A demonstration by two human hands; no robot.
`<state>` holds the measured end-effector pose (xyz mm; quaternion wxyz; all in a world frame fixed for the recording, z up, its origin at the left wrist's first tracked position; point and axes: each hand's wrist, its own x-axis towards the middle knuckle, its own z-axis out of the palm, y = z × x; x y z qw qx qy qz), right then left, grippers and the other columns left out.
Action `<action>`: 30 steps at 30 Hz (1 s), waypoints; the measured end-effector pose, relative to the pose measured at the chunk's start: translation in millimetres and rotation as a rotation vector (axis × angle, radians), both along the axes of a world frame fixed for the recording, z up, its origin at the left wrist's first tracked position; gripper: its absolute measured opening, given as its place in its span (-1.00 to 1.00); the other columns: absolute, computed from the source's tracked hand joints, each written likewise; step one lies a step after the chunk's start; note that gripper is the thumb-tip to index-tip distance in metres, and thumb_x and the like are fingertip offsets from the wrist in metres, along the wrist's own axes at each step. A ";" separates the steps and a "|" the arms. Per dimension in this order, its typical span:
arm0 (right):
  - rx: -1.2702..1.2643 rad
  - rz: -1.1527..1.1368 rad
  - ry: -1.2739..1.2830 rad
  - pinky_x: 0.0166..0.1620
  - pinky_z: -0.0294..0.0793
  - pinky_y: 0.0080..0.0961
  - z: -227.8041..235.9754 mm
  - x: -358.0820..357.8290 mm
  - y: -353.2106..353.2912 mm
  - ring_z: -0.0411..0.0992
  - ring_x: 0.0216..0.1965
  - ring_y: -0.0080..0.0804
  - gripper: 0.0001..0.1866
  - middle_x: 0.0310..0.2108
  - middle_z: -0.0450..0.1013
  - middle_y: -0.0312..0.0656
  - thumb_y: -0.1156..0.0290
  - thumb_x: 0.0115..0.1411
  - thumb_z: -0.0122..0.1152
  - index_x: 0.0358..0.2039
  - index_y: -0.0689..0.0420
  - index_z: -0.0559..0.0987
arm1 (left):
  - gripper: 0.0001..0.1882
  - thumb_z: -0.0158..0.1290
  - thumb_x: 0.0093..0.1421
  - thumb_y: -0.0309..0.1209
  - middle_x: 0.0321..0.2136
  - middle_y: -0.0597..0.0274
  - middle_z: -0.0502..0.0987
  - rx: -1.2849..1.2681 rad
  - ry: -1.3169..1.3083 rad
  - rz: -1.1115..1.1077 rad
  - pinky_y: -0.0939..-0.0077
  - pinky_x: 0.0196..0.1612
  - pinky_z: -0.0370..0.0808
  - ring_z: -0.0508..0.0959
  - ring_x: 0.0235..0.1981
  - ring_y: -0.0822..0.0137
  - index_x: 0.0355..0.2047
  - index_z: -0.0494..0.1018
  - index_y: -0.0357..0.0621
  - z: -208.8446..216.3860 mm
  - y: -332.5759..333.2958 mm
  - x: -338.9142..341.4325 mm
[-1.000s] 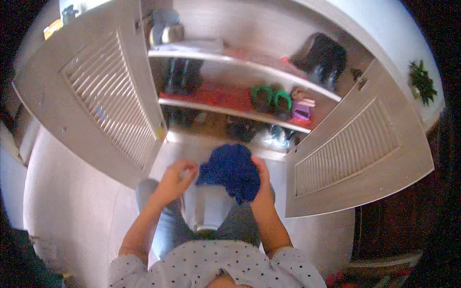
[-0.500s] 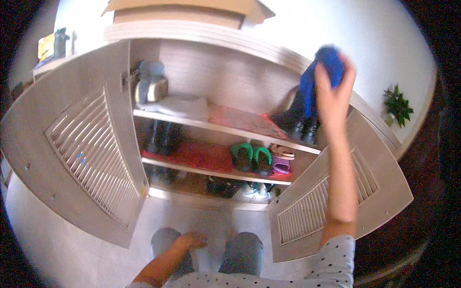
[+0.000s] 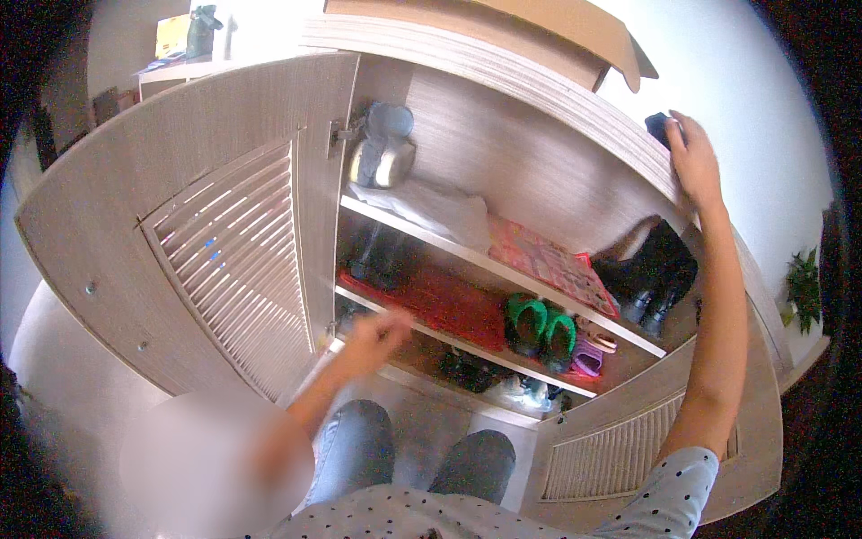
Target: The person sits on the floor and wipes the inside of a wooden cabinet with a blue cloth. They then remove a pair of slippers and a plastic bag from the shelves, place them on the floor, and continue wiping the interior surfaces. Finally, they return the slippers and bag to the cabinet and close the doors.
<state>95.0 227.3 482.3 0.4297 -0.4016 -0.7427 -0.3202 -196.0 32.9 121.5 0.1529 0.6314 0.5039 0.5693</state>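
My right hand (image 3: 696, 166) is raised at the right end of the cabinet top (image 3: 539, 81). Its fingers are closed around a small dark object (image 3: 660, 130) whose kind I cannot make out. My left hand (image 3: 377, 340) hangs in front of the lower shelves, its fingers blurred and partly curled. Below my right hand, black boots (image 3: 655, 269) stand on the upper shelf beside a red patterned mat (image 3: 552, 260). Green-and-black shoes (image 3: 543, 332) and small purple sandals (image 3: 588, 357) sit on the middle shelf.
Two louvered doors stand open, the left door (image 3: 108, 180) and the right door (image 3: 620, 449). A cardboard box (image 3: 503, 36) rests on the cabinet top. Pale shoes (image 3: 382, 162) and a white cloth-like sheet (image 3: 431, 211) occupy the upper shelf's left. A plant (image 3: 802, 287) is at far right.
The right hand, which held something blue above the boots, has moved to the cabinet top and now grips a dark object. My left hand has risen from my knees toward the shelves. The view has tilted.
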 end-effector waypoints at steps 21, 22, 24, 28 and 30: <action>-0.875 0.684 -0.528 -0.05 0.24 -0.30 -234.0 -136.9 12.2 0.29 -0.16 -0.07 -0.71 -0.21 0.33 0.04 0.40 0.02 -0.02 -0.21 0.21 0.40 | -0.28 0.10 -0.17 -0.02 -0.07 -0.05 0.19 -0.226 0.784 1.005 0.12 -0.07 0.23 0.22 -0.03 0.03 -0.06 0.16 -0.13 124.4 188.0 -122.3; -0.795 0.715 -0.508 -0.05 0.23 -0.29 -236.1 -133.5 10.4 0.29 -0.16 -0.09 -0.72 -0.22 0.34 0.01 0.41 0.01 0.00 -0.23 0.20 0.41 | -0.26 0.11 -0.17 -0.01 -0.08 -0.04 0.20 -0.243 0.792 0.997 0.12 -0.08 0.25 0.24 -0.05 0.05 -0.05 0.15 -0.13 125.2 190.7 -121.1; -0.630 0.768 -0.460 -0.05 0.22 -0.26 -243.2 -119.9 0.7 0.29 -0.17 -0.12 -0.76 -0.25 0.36 -0.04 0.42 -0.01 0.03 -0.28 0.19 0.43 | -0.23 0.12 -0.19 0.02 -0.09 -0.04 0.20 -0.333 0.748 0.991 0.13 -0.11 0.28 0.26 -0.07 0.06 -0.03 0.12 -0.10 128.0 194.7 -111.8; -0.636 0.913 -0.325 -0.07 0.20 -0.18 -248.2 -72.4 -47.3 0.30 -0.19 -0.18 -0.82 -0.30 0.37 -0.13 0.47 -0.04 0.05 -0.35 0.16 0.45 | -0.15 0.16 -0.25 0.03 -0.10 -0.03 0.24 -0.270 0.684 0.999 0.21 -0.13 0.35 0.31 -0.09 0.05 0.02 0.08 -0.02 127.4 202.8 -118.7; -0.801 0.886 -0.362 -0.10 0.21 -0.19 -264.4 -39.3 -65.5 0.31 -0.22 -0.19 -0.85 -0.32 0.38 -0.14 0.49 -0.03 0.04 -0.37 0.16 0.45 | -0.14 0.17 -0.27 0.02 -0.13 0.00 0.30 -0.199 0.721 0.933 0.25 -0.14 0.37 0.34 -0.10 0.07 0.03 0.10 0.01 109.4 225.0 -155.6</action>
